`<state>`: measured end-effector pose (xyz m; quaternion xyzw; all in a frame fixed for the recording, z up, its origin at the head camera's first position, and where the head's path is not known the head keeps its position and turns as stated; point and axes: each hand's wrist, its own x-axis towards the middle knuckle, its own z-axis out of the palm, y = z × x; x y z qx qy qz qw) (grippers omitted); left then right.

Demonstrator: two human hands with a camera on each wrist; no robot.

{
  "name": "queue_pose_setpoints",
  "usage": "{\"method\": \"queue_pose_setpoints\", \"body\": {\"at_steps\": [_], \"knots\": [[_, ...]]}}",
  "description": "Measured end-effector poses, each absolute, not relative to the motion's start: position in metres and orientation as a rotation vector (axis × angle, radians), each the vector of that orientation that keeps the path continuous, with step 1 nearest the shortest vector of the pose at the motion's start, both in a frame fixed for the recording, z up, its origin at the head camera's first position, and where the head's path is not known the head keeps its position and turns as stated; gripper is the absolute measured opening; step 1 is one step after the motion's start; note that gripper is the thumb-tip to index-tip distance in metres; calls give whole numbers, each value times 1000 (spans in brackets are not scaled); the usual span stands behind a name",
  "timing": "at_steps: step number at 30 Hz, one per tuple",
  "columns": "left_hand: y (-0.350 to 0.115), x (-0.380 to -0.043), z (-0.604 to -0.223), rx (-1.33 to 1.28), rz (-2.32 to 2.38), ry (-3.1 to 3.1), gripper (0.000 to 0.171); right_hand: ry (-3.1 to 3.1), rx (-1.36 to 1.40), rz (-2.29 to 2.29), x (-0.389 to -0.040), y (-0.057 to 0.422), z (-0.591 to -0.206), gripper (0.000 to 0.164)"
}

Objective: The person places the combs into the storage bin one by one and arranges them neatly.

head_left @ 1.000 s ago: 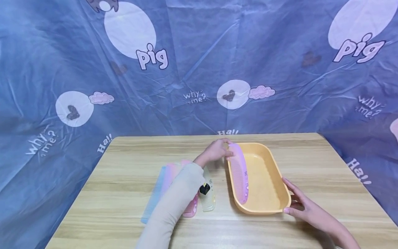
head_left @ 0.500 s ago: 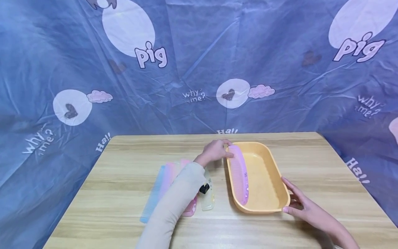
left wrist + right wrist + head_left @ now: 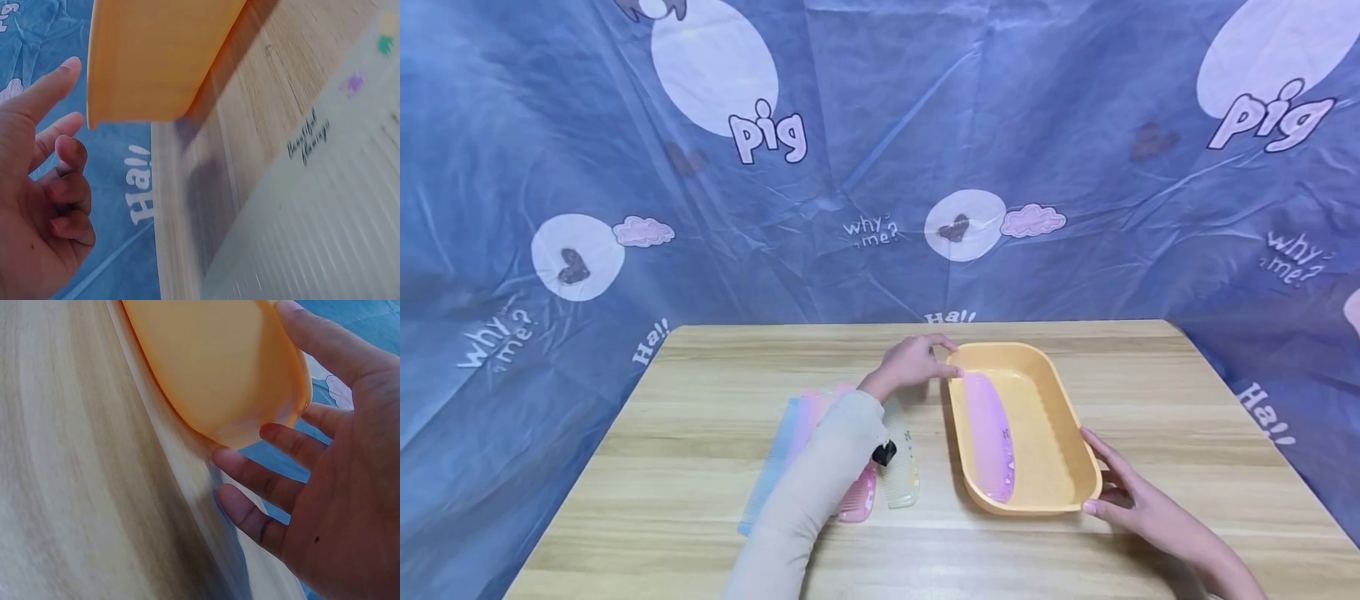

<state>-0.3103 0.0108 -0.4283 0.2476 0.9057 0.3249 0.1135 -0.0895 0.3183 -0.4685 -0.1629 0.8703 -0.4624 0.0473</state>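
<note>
A purple comb (image 3: 989,437) lies inside the yellow tray (image 3: 1078,417), along its left side. My left hand (image 3: 912,363) is at the tray's far left corner, its thumb and forefinger extended near the rim and apart from the comb. In the left wrist view the other fingers of the left hand (image 3: 37,187) are loosely bent and hold nothing. My right hand (image 3: 1138,504) touches the tray's near right corner, thumb and forefinger spread along the rim. In the right wrist view the fingers of the right hand (image 3: 350,481) are fairly straight against the tray (image 3: 212,369).
Left of the tray, several combs lie side by side on the wooden table (image 3: 700,375): a blue comb (image 3: 771,467), a pink comb (image 3: 857,500) and a pale green comb (image 3: 901,475), partly hidden by my left sleeve. A blue printed cloth (image 3: 880,150) hangs behind the table.
The purple comb has left my left fingers and dropped into the tray, shifting slightly right and nearer. My left hand has drawn back a little to the left. The right hand keeps its place.
</note>
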Motion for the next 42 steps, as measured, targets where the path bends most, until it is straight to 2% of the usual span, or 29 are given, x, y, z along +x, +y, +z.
{"method": "queue_pose_setpoints", "body": {"at_steps": [7,15,30,42], "knots": [[-2,-315,-427,686,1053,2593,49,2646,-499,-1414,-90,320,-467,89],[-18,-317,-423,637,1148,2504,58,2647,-532,-1415,-92,321,-468,90],[-53,-324,-429,664,1191,2500,50,2649,-532,-1410,-93,319,-467,90],[-85,-322,-431,596,1177,2478,57,2641,-576,-1423,-95,319,-471,91]]}}
